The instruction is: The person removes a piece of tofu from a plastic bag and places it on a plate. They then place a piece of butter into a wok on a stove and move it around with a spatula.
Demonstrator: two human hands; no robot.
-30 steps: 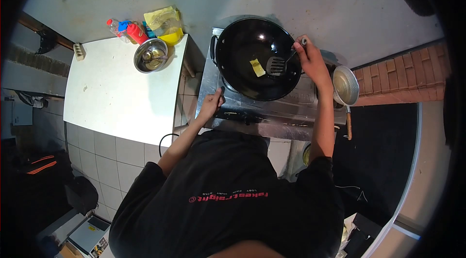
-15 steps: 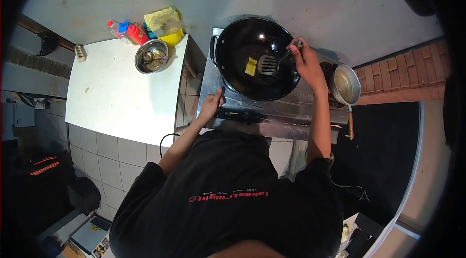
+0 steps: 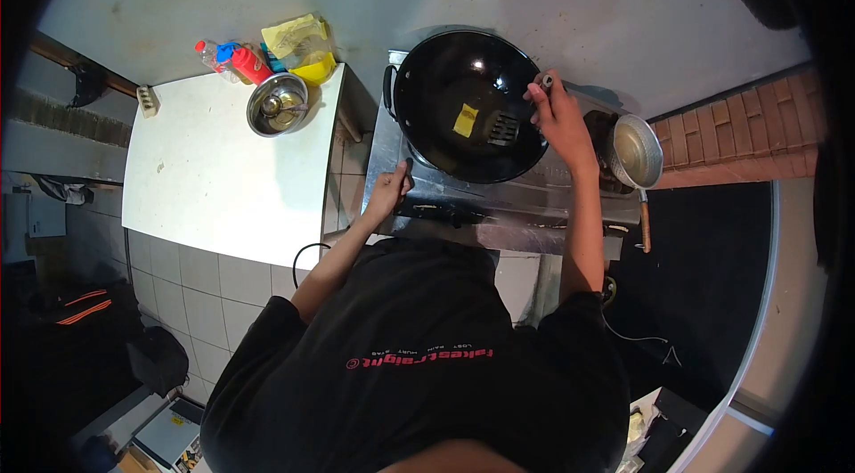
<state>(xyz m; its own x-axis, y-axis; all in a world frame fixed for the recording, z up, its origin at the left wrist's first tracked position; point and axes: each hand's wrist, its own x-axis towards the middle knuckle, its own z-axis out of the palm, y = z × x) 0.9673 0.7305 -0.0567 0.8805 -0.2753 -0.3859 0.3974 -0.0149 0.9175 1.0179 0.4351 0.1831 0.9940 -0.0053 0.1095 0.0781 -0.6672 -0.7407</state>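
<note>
My right hand (image 3: pixel 559 121) is closed around the handle of a slotted spatula (image 3: pixel 504 129), whose metal blade rests inside a black wok (image 3: pixel 445 148). Just left of the blade, a small yellow rectangular piece of food (image 3: pixel 465 120) lies on the wok's bottom, apart from the spatula. My left hand (image 3: pixel 388 191) is closed at the front left of the wok, below its rim. A short dark piece shows at its fingers, but I cannot make out what it is.
The wok stands on a metal stove (image 3: pixel 525 197). At right is a small saucepan (image 3: pixel 635 152) with a wooden handle. The white table (image 3: pixel 214 179) at left bears a steel bowl (image 3: pixel 258 121), a red bottle (image 3: pixel 252 66) and a yellow plastic bag (image 3: pixel 312 50).
The spatula blade has shifted slightly right and tilted, away from the yellow piece. That piece now sits a little further right and is turned. My left hand stays in place.
</note>
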